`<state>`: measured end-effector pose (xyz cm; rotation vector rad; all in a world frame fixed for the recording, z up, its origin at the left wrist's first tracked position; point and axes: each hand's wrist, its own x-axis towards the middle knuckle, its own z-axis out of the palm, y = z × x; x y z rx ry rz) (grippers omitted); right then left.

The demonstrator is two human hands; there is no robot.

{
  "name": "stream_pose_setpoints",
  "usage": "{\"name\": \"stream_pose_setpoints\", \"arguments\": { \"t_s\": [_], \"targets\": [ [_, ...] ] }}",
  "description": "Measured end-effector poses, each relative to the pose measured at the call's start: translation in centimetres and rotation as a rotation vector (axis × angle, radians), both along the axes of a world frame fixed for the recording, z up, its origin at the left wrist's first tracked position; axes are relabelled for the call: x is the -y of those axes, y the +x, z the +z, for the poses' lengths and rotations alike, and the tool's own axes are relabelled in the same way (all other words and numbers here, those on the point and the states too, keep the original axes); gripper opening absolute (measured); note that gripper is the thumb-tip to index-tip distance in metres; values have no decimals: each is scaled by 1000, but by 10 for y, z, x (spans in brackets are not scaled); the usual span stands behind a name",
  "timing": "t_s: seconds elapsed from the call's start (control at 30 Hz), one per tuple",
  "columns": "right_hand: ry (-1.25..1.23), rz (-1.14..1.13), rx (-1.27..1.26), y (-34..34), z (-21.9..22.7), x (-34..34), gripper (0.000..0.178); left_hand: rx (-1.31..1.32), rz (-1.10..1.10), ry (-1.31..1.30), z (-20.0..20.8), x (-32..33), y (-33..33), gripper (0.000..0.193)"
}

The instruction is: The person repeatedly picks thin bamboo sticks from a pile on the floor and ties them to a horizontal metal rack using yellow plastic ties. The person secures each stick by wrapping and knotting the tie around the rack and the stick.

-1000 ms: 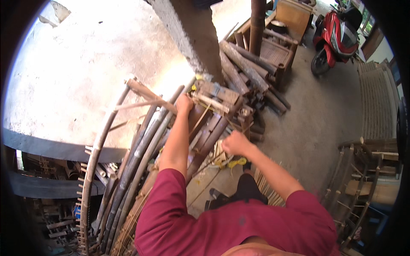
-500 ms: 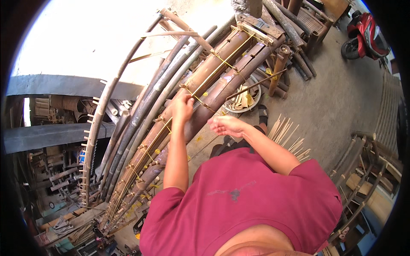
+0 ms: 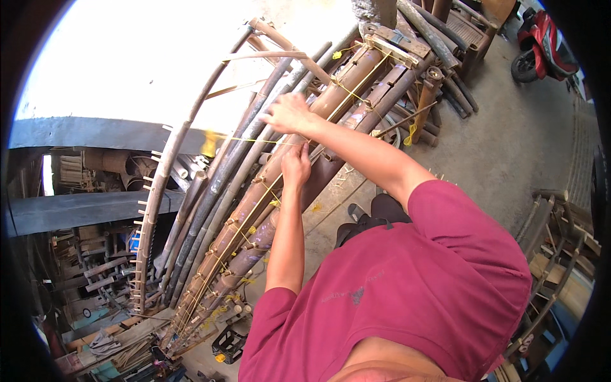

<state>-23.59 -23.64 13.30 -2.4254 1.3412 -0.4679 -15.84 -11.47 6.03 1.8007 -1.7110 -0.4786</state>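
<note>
My left hand [image 3: 296, 165] is closed at a thick brown bamboo pole [image 3: 347, 79], its fingertips pinching a yellow string [image 3: 254, 140]. From there the string runs taut to the left, over several darker poles. It ends in a blurred yellow string bundle [image 3: 209, 144] hanging in the air beyond them. My right hand [image 3: 286, 113], a little smeared, is above the poles past my left hand, fingers stretched apart and apparently holding nothing. A second thick bamboo pole [image 3: 389, 89] lies alongside the first, with yellow string lashings crossing both. Small pegs and a thin strip follow the first pole.
A curved bamboo piece with pegs [image 3: 153, 204] stands at the left. Cut bamboo lengths [image 3: 439, 44] are piled at the far end, near a short upright bamboo piece [image 3: 428, 95]. A red motorbike [image 3: 547, 48] is parked far right; a black crate [image 3: 229, 344] sits near left.
My right hand has swept left and forward, across my left arm's reach and over the poles. The yellow bundle now swings out at the left on its string. My view has shifted slightly.
</note>
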Motion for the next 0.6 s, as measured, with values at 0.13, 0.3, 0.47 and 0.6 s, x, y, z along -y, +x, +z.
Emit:
{"name": "stream_pose_setpoints", "arguments": {
  "t_s": [0.13, 0.3, 0.47, 0.6],
  "targets": [
    [583, 500, 319, -9, -38, 29, 52, -26, -11, 84, 3, 0, 4, 26],
    [496, 956, 559, -108, 6, -87, 39, -58, 52, 14, -11, -3, 10, 25],
    [557, 491, 443, -119, -85, -143, 39, -367, 45, 43, -5, 17, 6, 24],
    [421, 413, 253, -122, -90, -163, 35, -718, 169, -85, 27, 99, 30, 27]
  ]
}}
